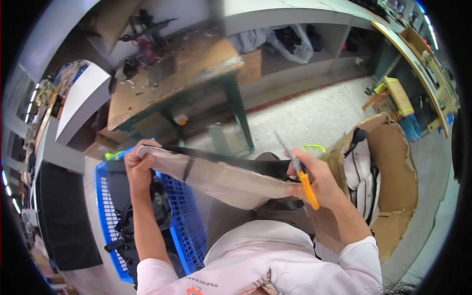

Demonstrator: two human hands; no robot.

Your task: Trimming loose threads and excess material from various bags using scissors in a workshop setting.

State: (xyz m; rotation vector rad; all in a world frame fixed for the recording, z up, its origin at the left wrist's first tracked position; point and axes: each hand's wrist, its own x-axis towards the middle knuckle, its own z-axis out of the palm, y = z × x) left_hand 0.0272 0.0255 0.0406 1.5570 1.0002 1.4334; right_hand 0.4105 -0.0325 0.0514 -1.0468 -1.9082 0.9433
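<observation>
A long beige padded strap [221, 181] with a black edge stretches across my lap between both hands. My left hand [140, 164] is closed on its left end, thumb on top. Near its right end, my right hand [317, 179] is closed around scissors or snips with orange handles [308, 189], their metal blades pointing up and away from me. The same hand also pinches the strap's right end between fingers and thumb. A black strip [282, 204] hangs in a loop below that end.
At my left stands a blue plastic basket [184, 216] with black bags [157, 201] in it. An open cardboard box [400, 182] on my right holds more light padded pieces [361, 172]. Ahead are a worn wooden table [196, 59] and a small wooden stool [397, 96].
</observation>
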